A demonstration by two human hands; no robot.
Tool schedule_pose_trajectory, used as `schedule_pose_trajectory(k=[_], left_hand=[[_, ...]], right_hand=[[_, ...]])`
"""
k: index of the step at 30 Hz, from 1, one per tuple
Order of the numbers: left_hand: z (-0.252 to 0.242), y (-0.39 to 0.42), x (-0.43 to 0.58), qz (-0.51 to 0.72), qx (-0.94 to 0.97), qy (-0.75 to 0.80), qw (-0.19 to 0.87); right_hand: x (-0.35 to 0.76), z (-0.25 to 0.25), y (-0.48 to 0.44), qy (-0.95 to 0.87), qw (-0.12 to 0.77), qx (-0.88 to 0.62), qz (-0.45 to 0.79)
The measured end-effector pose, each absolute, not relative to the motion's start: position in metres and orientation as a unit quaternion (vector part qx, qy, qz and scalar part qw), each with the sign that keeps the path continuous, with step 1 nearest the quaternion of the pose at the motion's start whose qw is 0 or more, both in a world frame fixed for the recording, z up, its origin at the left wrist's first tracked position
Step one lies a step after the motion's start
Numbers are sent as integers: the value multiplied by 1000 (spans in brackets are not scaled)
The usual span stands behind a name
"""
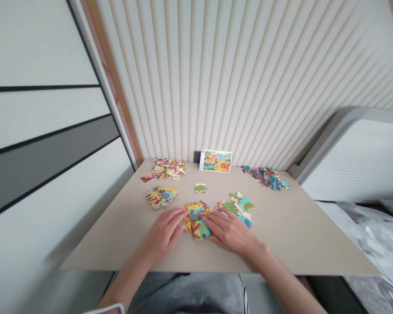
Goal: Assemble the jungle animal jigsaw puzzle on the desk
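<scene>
A pile of orange, yellow and blue puzzle pieces [196, 213] lies on the table between my hands. My left hand [165, 231] rests at the pile's left side, fingers stretched out and fingertips at its edge. From the right, my right hand [227, 229] lies flat with its fingers extended over the pile's right edge. Neither hand shows a piece gripped, though some fingertips cover parts of the pile. Just beyond my right hand is a group of green and blue pieces [239, 205]. A single green-and-white piece [200, 188] lies alone farther up.
A picture card [215, 160] with animals leans at the back of the table [124, 235]. Other puzzle piles lie around: a yellow one [162, 197] at left, a pink-red one [167, 168] behind it, a dark blue one [268, 178] at back right. A ribbed panel [196, 78] stands behind.
</scene>
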State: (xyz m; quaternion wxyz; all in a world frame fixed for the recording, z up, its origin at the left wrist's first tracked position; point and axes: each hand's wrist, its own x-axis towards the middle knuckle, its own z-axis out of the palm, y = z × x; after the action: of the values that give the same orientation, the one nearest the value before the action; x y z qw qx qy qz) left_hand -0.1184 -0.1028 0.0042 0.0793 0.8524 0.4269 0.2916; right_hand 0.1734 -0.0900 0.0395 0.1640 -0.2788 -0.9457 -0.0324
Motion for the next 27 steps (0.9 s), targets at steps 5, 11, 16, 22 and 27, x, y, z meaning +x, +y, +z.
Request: schedule_pose_trajectory(k=[5,11,16,22,27], left_hand=[[15,-110,-117,271,896,344,79],[19,-113,-112,215,929,284,98],[13,-114,-116,214,930,274,121],[11,-116,-117,188,925,298,142],[10,-115,-115,186,918,322,135]], right_hand=[[140,37,-95,-956,162,-242,-38],[179,29,-81,-907,167,-385,-31],[221,24,-72,-869,171,-462,-41],[240,22,-69,-850,179,-495,24],[257,19,-55,-841,170,-511,57]])
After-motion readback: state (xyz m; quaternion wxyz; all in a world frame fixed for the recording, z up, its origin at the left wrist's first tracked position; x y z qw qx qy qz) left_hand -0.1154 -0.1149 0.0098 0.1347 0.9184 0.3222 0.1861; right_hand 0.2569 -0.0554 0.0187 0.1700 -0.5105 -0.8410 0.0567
